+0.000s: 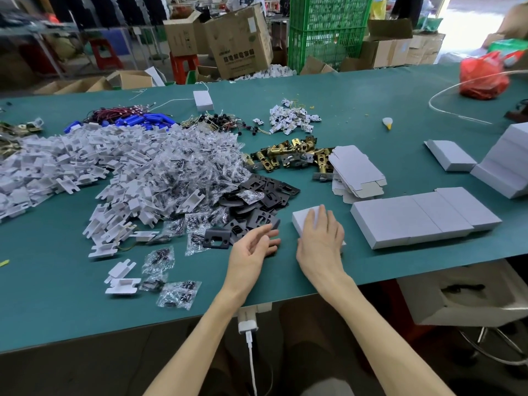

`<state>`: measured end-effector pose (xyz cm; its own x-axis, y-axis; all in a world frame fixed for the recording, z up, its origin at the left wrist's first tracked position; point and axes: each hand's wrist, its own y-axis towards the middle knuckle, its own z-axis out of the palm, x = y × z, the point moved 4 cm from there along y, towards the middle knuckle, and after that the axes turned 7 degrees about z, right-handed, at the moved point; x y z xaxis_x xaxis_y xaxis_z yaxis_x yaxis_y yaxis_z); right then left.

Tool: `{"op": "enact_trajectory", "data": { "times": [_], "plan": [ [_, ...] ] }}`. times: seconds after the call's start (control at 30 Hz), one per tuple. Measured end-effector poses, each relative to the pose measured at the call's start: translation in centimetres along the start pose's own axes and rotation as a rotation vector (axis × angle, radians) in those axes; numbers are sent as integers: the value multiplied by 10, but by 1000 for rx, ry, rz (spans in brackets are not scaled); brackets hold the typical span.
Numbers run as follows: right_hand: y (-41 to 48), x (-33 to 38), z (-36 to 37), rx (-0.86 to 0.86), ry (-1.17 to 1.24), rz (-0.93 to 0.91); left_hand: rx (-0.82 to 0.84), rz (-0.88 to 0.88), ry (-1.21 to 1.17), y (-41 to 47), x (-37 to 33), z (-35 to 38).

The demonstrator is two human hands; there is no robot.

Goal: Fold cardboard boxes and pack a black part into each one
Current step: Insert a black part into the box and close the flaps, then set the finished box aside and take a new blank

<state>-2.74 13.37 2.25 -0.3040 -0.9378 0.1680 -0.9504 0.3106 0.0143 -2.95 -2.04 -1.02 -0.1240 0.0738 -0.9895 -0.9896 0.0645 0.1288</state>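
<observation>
Green table (400, 115) carries everything. Biggest on it: heap of white plastic pieces & clear bags (128, 167), far left to centre. Then a row of closed white boxes (423, 215), right of the hands, lying side by side, prob. done ones. Behind those, stack of flat box blanks (357, 170), unfolded. Pile of black parts (257, 201) sits centre, w/ one black plate (217, 238) lying loose at its near edge. Small white box (303, 218) is just left of the row, lid looks closed, can't tell if a part is inside. Right hand (321, 238) lies flat on it, fingers straight, pressing, not gripping. Left hand (251, 247) is empty, fingers loose & spread, touching nothing I can see, just beside the black plate. Hands apart. Step, as I read it: finishing off one box. Next calls for sliding it to the row, then taking a blank & a black part.
</observation>
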Motion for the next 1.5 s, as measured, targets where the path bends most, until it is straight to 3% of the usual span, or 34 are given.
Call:
{"op": "enact_trajectory", "data": {
  "times": [0.07,0.13,0.2,0.33,0.47,1.23,1.4,1.5],
  "plan": [
    [1,12,-4,-44,11,-73,-2,2,7,1,1,0],
    [-2,38,-5,-76,155,-264,1,15,59,1,1,-1],
    [-4,63,-3,34,353,-366,-3,38,145,1,0,-3],
    [6,75,7,237,642,-316,-59,41,175,0,2,-9],
    [22,46,14,200,768,-129,-48,10,91,0,4,-7],
    [77,-98,-1,102,585,-85,12,16,101,-6,3,-7],
    [81,-93,1,111,543,-174,6,15,95,-5,3,-7],
    [88,-82,-6,30,547,-223,10,14,102,-6,4,-7]
  ]
}}
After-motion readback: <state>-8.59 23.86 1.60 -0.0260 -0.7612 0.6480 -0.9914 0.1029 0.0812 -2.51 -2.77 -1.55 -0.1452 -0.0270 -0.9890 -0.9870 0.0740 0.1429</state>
